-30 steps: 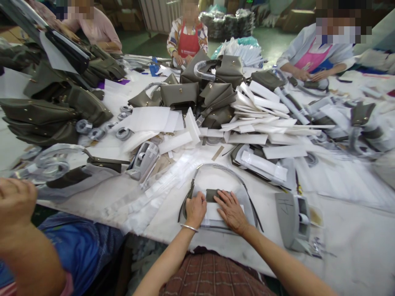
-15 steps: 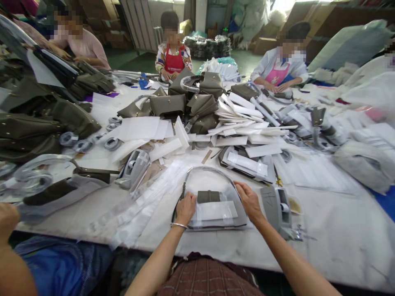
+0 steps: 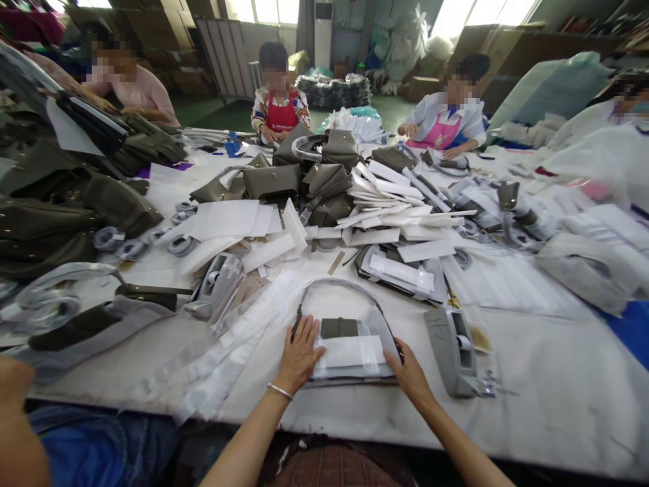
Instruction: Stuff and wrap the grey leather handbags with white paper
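A grey-green handbag (image 3: 339,328) lies flat in front of me, partly covered with pale wrapping. Its plastic-wrapped handle (image 3: 341,282) arches away from me. A white foam strip (image 3: 349,352) sits across the bag's lower half, with clear tape at its right end. My left hand (image 3: 299,353) rests flat on the bag's left side, fingers stretched out and nothing gripped. At the right side, my right hand (image 3: 412,373) holds the bag's edge, thumb on top and the other fingers partly hidden. Right of it stands a grey tape dispenser (image 3: 453,352).
Another tape dispenser (image 3: 218,284) is to the left. Ahead are a heap of white foam sheets (image 3: 390,199), several handbags (image 3: 274,181) and a wrapped bag (image 3: 400,274). Clear plastic strips (image 3: 233,345) lie on the left. Co-workers (image 3: 281,111) sit across the table; an arm (image 3: 17,406) is at far left.
My left hand has opened from a closed grip and now lies flat on the bag. My right hand has moved from the handle's side down to the bag's lower right edge.
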Motion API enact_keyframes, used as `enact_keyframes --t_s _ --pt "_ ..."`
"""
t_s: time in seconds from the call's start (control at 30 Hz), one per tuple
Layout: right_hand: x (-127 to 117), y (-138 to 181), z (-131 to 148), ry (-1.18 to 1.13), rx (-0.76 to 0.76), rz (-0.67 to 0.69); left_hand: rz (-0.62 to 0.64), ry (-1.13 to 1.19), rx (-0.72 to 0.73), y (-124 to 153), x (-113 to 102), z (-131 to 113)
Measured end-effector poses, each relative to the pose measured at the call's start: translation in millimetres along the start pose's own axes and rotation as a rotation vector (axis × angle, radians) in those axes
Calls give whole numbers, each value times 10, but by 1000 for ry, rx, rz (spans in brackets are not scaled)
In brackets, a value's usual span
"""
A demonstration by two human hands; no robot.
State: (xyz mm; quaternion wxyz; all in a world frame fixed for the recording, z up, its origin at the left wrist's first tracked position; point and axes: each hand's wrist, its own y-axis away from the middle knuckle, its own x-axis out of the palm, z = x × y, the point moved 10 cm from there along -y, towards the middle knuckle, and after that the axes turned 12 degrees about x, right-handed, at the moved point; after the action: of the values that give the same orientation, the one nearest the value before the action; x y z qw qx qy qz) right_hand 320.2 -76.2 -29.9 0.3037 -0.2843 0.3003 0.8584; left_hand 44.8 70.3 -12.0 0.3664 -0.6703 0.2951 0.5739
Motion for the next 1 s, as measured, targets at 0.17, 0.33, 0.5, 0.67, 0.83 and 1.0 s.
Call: enact_keyframes --t_s 0.17,0.33,0.5,0.67,0.83,1.0 --pt "-197 283 717 366 -471 -218 -13 -13 -6 70 -84 99" --pt "298 649 881 617 -844 -218 5 -13 -6 176 -77 40" --pt "492 496 594 686 -823 -207 -82 -35 -80 273 -98 61" --pt "586 200 1076 667 -792 -106 -226 -51 -198 432 -115 135" --pt "885 -99 1335 667 -659 168 -267 -36 -267 517 -81 182" --pt "998 126 972 761 -830 265 -244 3 -290 546 -56 202"
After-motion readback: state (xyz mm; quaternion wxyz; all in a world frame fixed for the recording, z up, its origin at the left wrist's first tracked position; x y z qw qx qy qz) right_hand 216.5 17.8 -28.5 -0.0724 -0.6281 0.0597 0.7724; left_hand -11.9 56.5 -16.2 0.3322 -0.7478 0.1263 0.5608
